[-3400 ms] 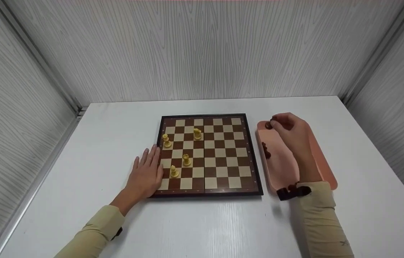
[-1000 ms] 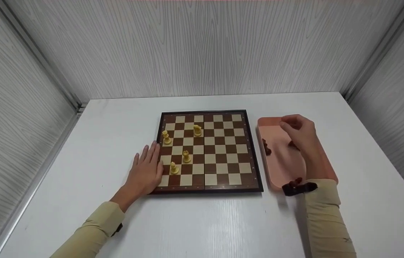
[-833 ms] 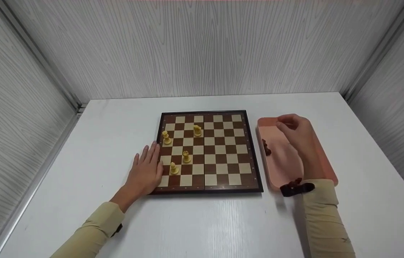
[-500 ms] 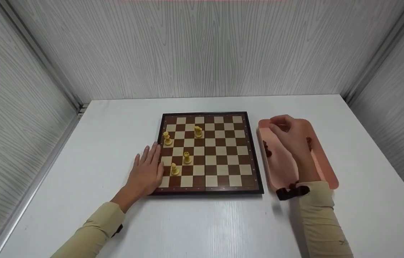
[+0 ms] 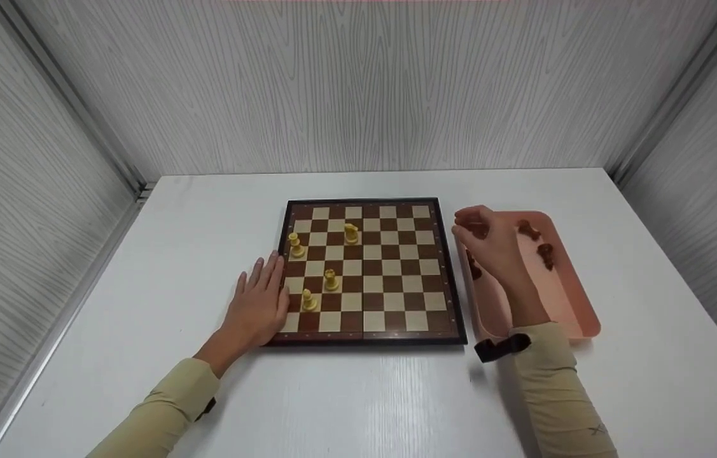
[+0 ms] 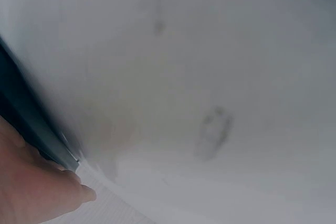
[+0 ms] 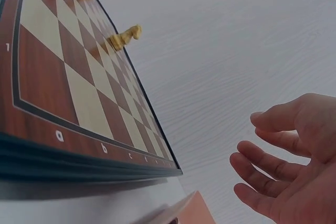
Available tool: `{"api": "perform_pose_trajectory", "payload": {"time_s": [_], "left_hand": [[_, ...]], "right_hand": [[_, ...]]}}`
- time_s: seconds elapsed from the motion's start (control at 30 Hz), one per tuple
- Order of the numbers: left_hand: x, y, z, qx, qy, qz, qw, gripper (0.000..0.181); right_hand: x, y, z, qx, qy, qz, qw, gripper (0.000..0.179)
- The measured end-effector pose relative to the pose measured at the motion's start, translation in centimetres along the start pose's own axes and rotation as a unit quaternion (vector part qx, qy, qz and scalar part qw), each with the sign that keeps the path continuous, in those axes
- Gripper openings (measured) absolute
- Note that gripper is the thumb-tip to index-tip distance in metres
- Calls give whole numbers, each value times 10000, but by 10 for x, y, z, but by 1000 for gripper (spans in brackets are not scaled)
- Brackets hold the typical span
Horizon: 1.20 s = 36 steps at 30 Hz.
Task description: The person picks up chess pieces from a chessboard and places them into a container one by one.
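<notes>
My left hand (image 5: 258,310) lies flat with straight fingers along the left edge of the folding chessboard (image 5: 404,323). On the board's left half stand a yellow knight (image 5: 350,234), a yellow piece (image 5: 295,245) near the edge, another with a notched top (image 5: 331,280) and a small round-headed one (image 5: 308,300). My right hand (image 5: 495,245) hovers over the far left rim of the pink tray (image 5: 587,321). Thumb and index finger come close together, the other fingers loosely bent; in the right wrist view no piece shows in the hand (image 7: 294,161).
Two dark red-brown chess pieces lie at the tray's right side, one farther back (image 5: 529,229) and one nearer (image 5: 546,256). A third dark piece (image 5: 474,268) by the left wall is partly covered by my hand. Pale wood-grain walls enclose the white table (image 5: 396,407).
My right hand has shifted left across the tray, uncovering the two dark pieces at its right. A dark piece seen earlier in the tray's far left corner was gone one second ago. My left hand stays put.
</notes>
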State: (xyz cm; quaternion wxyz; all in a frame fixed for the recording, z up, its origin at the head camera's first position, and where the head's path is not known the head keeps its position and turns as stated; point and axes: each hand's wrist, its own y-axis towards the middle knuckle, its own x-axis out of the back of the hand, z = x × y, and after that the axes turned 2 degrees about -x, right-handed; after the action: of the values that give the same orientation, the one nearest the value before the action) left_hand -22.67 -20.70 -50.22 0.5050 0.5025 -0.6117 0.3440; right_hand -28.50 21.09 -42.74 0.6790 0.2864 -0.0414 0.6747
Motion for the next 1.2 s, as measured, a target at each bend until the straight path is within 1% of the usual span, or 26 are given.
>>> {"api": "perform_pose_trajectory", "payload": {"time_s": [0.1,0.2,0.33,0.5,0.63,0.77,0.87,1.0,1.1,1.2], "left_hand": [[0,0,0,5,24,-12,10000,63],[0,0,0,6,40,15,10000,63],[0,-1,0,4,43,40,10000,63],[1,-1,1,-5,51,14,10000,63],[1,-1,1,-33,49,5,10000,63],[0,0,1,-21,20,-16,10000,63],[0,0,1,-2,-36,-51,10000,63],[0,0,0,-12,-41,-24,10000,63],[0,0,0,-2,12,24,10000,63],[-1,1,0,2,18,15,10000,63]], "right_hand": [[-6,1,1,-81,-50,63,9999,29],[-13,1,3,-61,-118,120,9998,28],[-21,1,6,98,-154,196,9996,28],[-30,1,11,335,56,361,9988,26],[-37,2,15,443,177,470,9978,26],[-45,5,21,517,202,448,9975,26],[-54,8,25,498,295,408,9975,25],[-68,11,28,411,100,346,9985,26],[-78,13,27,471,69,377,9982,28],[-87,16,25,571,261,390,9973,29]]}}
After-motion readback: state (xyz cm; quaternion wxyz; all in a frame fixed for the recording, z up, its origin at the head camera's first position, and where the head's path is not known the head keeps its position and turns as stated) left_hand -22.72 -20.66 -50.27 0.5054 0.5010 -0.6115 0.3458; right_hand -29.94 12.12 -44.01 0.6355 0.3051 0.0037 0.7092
